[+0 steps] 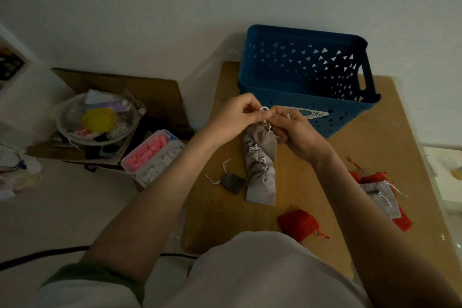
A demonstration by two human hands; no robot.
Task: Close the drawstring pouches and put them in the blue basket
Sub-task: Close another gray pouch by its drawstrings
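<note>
Looks early: nothing visible inside the rigid, perforated blue basket [307,87] just beyond the hands. Pinching thin white cord [265,109] with left hand [235,117] and right hand [297,132], fingers curled, at the puckered neck of soft grey pouch [262,137] between them. Nearer than the hands, lapped grey pouches [261,182], necks gathered; flat dark pouch [232,182] leftward, velvety red pouch [298,224] rightward, closure unclear.
</note>
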